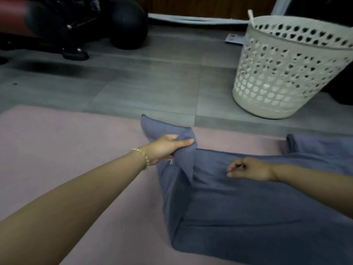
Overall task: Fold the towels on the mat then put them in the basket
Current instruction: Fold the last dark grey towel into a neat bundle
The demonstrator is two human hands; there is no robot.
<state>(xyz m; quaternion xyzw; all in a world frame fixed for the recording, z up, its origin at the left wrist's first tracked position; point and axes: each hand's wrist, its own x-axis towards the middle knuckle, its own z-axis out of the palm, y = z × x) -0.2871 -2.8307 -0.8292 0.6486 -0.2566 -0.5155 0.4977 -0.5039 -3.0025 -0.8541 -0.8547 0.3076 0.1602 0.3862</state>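
Nearest us, in the lower right of the frame, the blue-grey towel (248,217) lies spread on the pink mat (57,140), its left edge turned up in a fold. The left hand (168,148) reaches in from the lower left, a beaded bracelet (143,155) at its wrist. Its fingers and thumb are curled tightly round the towel's far left corner, which we see lifted off the mat and bunched in the grip. The right hand (250,169) comes in from the right edge and rests on top of the towel near the middle of the frame. Its fingers are curled in against the cloth, but we cannot tell whether they pinch it. More blue cloth (315,144) lies at the right edge; we cannot tell if it is the same towel. Beyond the mat is grey tiled floor (143,83). The white perforated basket (248,103) stands upright on it in the upper right, well apart from the towel. Dark equipment (76,25) and a black ball (128,25) fill the upper left.
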